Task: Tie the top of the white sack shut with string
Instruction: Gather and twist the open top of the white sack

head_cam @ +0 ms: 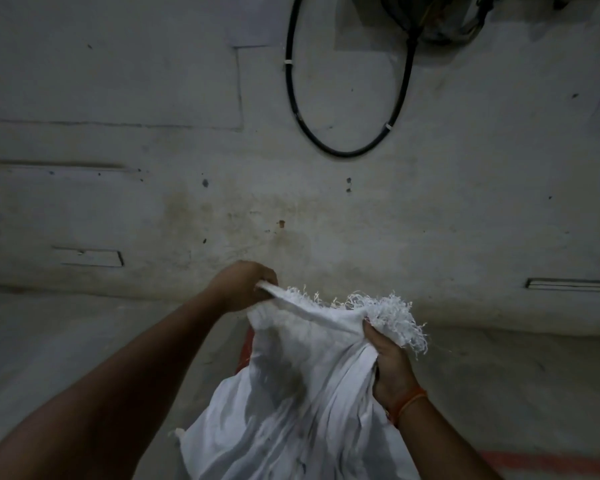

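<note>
The white sack (291,403) stands in front of me, its woven cloth creased and its top edge frayed into loose threads. My left hand (243,285) grips the left end of the sack's top edge. My right hand (392,365), with an orange thread band at the wrist, clutches the bunched cloth at the right end, just under the frayed fringe. The top edge is stretched between the two hands. No string shows in this view.
A stained, whitewashed wall (187,168) rises close behind the sack. A black cable loop (347,154) hangs on it above. Something red (245,348) peeks out behind the sack's left side. A red stripe (548,460) marks the floor at lower right.
</note>
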### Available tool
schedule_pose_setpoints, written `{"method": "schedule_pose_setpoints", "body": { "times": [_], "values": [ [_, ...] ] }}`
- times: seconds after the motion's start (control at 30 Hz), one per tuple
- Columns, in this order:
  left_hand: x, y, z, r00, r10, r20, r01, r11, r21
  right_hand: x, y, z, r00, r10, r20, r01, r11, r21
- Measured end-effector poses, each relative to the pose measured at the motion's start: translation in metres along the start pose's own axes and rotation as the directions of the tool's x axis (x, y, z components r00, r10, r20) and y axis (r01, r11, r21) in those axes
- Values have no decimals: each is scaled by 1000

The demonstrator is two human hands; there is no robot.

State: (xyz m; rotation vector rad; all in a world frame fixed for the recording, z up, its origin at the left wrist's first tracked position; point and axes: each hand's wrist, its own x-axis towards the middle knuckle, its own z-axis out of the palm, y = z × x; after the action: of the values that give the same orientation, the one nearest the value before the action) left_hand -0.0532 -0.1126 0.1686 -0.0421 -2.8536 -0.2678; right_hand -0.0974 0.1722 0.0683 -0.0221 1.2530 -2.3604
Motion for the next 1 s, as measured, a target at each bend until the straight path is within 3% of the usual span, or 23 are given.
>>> {"method": "schedule_pose_setpoints", "body": {
  "times": [0.13, 0.23, 0.33, 0.43, 0.6, 0.67, 0.73, 0.83, 0.93, 1.0],
  "values": [
    [6, 13, -20, 967, -146, -211, 72, 944, -323, -1, 2, 13, 999, -20, 27, 20, 1000, -8],
    [18, 42, -32, 934, -252, -251, 58, 804, -591, -9, 0, 29, 991, -93, 96, 100, 992, -73],
    [29, 71, -39, 916, -306, -259, 10, 663, -748, -18, 1, 44, 983, -105, 149, 123, 985, -119],
    [34, 101, -41, 925, -264, -272, -74, 579, -812, -21, 5, 55, 979, -125, 164, 157, 966, -204],
    [28, 126, -32, 967, -33, -253, -201, 508, -838, -18, -6, 65, 957, -209, 201, 254, 940, -230],
    [20, 119, -26, 964, -108, -244, -159, 501, -851, -17, -10, 62, 965, -183, 187, 216, 961, -173],
    [3, 104, -14, 918, -320, -236, -57, 481, -875, -18, -14, 58, 980, -143, 141, 158, 983, -99],
    [-33, 80, 21, 877, -479, -38, 157, 360, -920, -18, -19, 52, 992, -40, 122, 41, 999, -13],
    [-53, 72, 47, 903, -345, 258, 344, 217, -913, -18, -20, 57, 984, 17, 176, -19, 1000, 6],
    [-54, 83, 46, 929, -219, 297, 337, 173, -926, -18, -19, 64, 979, 36, 201, -41, 999, 24]
  ]
}}
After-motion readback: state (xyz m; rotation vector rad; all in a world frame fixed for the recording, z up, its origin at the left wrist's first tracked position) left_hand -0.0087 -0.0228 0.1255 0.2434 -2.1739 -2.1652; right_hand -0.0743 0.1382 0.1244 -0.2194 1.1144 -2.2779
